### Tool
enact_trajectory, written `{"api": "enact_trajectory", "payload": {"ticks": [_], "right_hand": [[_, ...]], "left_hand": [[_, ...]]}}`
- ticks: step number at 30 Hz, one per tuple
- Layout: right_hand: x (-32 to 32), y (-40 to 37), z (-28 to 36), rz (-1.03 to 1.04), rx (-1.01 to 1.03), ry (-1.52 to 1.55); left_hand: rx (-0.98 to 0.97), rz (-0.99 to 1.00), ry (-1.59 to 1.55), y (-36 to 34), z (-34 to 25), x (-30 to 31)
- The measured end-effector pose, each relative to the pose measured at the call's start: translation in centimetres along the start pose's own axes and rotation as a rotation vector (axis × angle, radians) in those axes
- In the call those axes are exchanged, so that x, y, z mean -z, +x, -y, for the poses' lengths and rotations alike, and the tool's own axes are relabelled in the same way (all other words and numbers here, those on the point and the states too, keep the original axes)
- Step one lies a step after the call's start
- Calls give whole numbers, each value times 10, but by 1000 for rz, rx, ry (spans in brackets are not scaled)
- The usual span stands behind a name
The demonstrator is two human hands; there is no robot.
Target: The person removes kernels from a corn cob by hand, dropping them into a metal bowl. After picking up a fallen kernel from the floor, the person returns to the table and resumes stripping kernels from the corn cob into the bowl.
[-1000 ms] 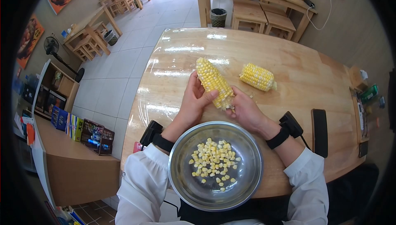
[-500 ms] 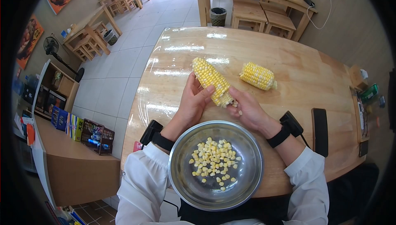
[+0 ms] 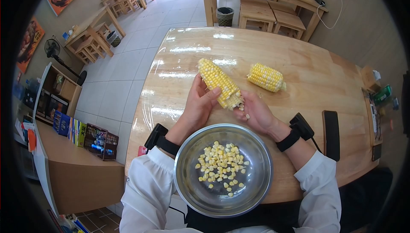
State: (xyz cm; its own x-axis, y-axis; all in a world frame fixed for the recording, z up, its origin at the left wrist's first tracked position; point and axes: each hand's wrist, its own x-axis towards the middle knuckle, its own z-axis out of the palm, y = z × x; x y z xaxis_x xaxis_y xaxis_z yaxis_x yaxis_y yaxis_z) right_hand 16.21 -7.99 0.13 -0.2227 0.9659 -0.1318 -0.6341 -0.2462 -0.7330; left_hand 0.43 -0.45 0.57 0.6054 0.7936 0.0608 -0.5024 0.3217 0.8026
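Note:
My left hand is wrapped round a tilted yellow corn cob, with the thumb on its near side. At the cob's lower end, my right hand has its fingers curled, with a few loose kernels against them. Part of that end shows bare cob where kernels are off. Below both hands, a steel bowl holds many loose kernels. A second, shorter piece of corn lies on the table behind my right hand.
The wooden table bears a black phone-like slab to the right. Near the right edge are a tissue box and a green can. A shelf unit stands to the left.
My right thumb has shifted slightly at the lower end of the cob. The cob and my left hand have barely moved.

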Motion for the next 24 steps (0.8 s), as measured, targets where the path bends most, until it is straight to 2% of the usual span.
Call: {"api": "enact_trajectory", "payload": {"ticks": [2,5,9,11,15,17,20,24], "right_hand": [[-1,0,-1,-77,19,-190],[-4,1,0,-98,22,-231],[5,4,-2,-51,-10,-124],[2,0,0,-50,9,-7],[1,1,-3,-76,12,-41],[-1,1,-3,-94,47,-297],[-3,3,-5,-98,32,-449],[4,4,-6,-79,24,-423]], "left_hand": [[-23,11,34,0,2,0],[-15,3,14,0,1,0],[-17,-6,31,-1,0,0],[34,-4,-86,1,-1,4],[18,-18,-22,0,0,1],[-45,-20,97,2,5,2],[-75,-36,162,0,4,-3],[-75,-23,162,0,5,-1]]}}
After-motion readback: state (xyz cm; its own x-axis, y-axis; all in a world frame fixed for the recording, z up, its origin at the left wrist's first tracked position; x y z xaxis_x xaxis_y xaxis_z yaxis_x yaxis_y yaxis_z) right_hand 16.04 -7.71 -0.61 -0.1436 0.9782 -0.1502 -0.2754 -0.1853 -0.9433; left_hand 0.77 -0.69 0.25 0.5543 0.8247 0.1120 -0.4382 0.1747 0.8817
